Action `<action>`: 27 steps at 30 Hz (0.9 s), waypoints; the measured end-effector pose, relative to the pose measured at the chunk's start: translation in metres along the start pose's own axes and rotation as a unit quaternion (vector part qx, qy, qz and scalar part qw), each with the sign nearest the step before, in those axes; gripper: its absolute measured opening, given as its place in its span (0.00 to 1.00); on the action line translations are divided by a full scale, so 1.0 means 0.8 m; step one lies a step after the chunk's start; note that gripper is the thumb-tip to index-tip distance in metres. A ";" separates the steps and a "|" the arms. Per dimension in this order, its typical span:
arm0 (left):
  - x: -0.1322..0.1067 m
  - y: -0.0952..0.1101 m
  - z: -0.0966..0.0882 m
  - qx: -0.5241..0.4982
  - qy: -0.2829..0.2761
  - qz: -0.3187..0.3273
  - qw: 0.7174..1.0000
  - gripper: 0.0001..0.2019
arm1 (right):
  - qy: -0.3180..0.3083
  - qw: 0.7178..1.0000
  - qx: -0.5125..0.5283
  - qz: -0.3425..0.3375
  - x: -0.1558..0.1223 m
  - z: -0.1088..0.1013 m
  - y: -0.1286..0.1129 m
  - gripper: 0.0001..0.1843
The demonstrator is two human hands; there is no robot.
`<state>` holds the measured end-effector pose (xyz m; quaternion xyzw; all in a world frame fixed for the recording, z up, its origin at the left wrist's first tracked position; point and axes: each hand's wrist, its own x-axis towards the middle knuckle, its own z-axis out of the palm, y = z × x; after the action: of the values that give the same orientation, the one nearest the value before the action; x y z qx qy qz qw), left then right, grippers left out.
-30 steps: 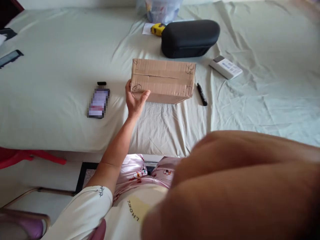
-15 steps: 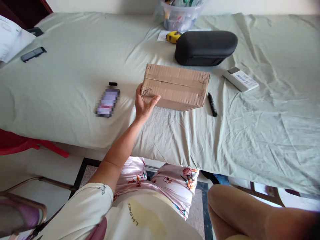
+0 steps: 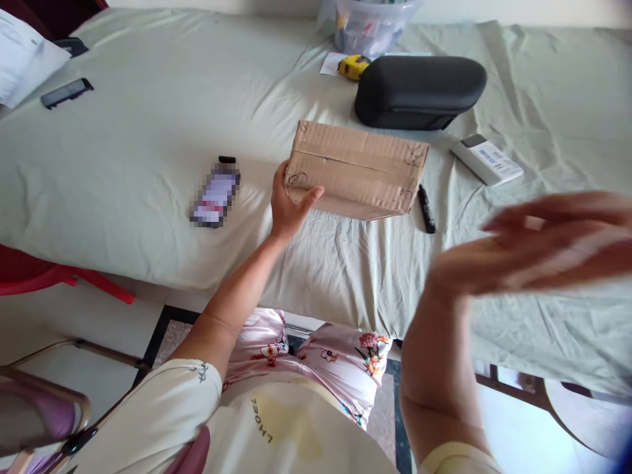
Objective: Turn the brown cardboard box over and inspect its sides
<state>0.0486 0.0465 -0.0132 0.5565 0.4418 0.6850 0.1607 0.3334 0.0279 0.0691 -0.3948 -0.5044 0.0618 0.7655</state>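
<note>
A closed cardboard box [image 3: 363, 155] with pen scribbles near its corners rests on the cloth-covered table, slightly tilted. My left hand [image 3: 291, 204] grips its left end, the thumb along the near edge and the other fingers behind the end. Just right of the box lies a black marker [image 3: 427, 209]. My right hand [image 3: 543, 247] is raised above the table's right side, bent at the wrist and pointing right. Motion smears its fingers and the frame edge cuts them off; I see no object in it.
Behind the box are a black case [image 3: 419, 92], a yellow tape measure [image 3: 353, 67] and a clear plastic tub [image 3: 372, 29]. A white and grey device [image 3: 488, 161] lies to the right. Leftward are a pixelated phone [image 3: 216, 197], another phone [image 3: 67, 93] and a red chair [image 3: 59, 273].
My right hand has risen into view at the right, its arm lifting from the lower corner. My left hand still holds the box, and the view has shifted slightly.
</note>
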 end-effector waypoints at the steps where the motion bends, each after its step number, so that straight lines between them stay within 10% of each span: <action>1: 0.000 0.003 0.000 0.003 0.003 -0.004 1.000 0.43 | 0.010 1.000 -0.002 -0.018 -0.009 0.008 0.005 0.20; 10: -0.005 0.027 -0.004 0.026 0.011 -0.041 0.999 0.47 | -0.235 0.962 -0.088 0.103 -0.082 0.012 0.045 0.38; 27: -0.008 0.017 -0.006 0.059 -0.023 -0.113 0.992 0.39 | -0.334 0.904 -0.218 0.156 -0.087 0.018 0.069 0.16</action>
<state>0.0497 0.0322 -0.0066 0.5271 0.5379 0.6223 0.2134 0.3047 0.0389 -0.0157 -0.5814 -0.6632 0.1970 0.4281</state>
